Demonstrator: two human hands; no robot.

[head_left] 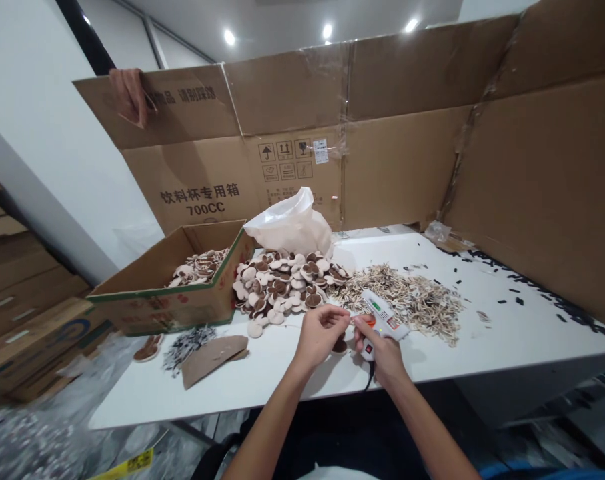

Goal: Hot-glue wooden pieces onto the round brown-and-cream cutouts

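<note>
My right hand (382, 350) is wrapped round the handle of a white hot glue gun (382, 313) with an orange part near its nozzle and a black cord below. Close to the nozzle, my left hand (323, 331) is pinched, thumb against fingertips; what it holds is too small to make out. Under the hands lies a brown and cream felt piece (339, 345), partly covered. Behind them is a heap of similar felt pieces (287, 283). A pile of thin beige and black strips (407, 293) spreads beyond the glue gun.
A cardboard box (167, 310) holding more felt pieces stands left, beside a white plastic bag (292, 223). Black bits (519, 301) scatter along the right side of the white table (282, 373). Tall cardboard walls (402, 167) enclose the back; another person's hand (129, 97) rests on their top edge.
</note>
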